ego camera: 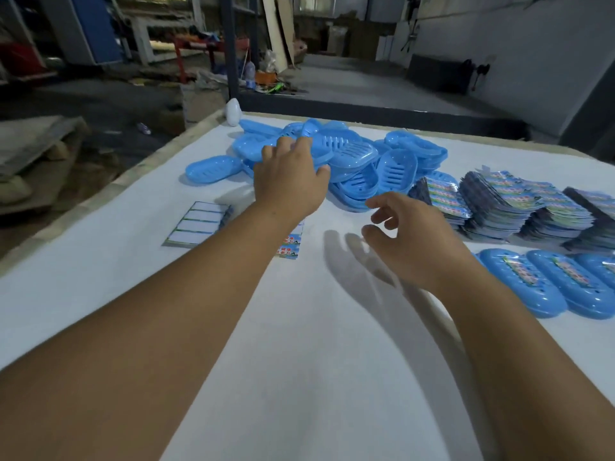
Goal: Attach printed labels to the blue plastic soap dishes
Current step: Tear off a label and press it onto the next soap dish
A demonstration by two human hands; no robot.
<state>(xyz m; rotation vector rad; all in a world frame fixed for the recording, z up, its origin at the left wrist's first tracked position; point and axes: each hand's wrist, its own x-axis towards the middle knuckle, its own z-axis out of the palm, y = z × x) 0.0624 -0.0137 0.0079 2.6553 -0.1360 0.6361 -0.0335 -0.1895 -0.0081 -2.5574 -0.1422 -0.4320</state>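
A heap of blue plastic soap dishes (359, 161) lies at the far middle of the white table (299, 344). My left hand (289, 181) reaches onto the heap, its fingers spread over a dish at the near left side. My right hand (412, 234) hovers above the table just in front of the heap, fingers apart and curled, holding nothing. A sheet of printed labels (290, 246) lies partly hidden under my left forearm. Three labelled dishes (545, 284) lie in a row at the right edge.
Stacks of printed label sheets (519, 207) stand to the right of the heap. A used backing sheet (196, 226) lies left of my left arm. A white object (233, 111) stands at the table's far left corner. Beyond the table is a cluttered workshop floor.
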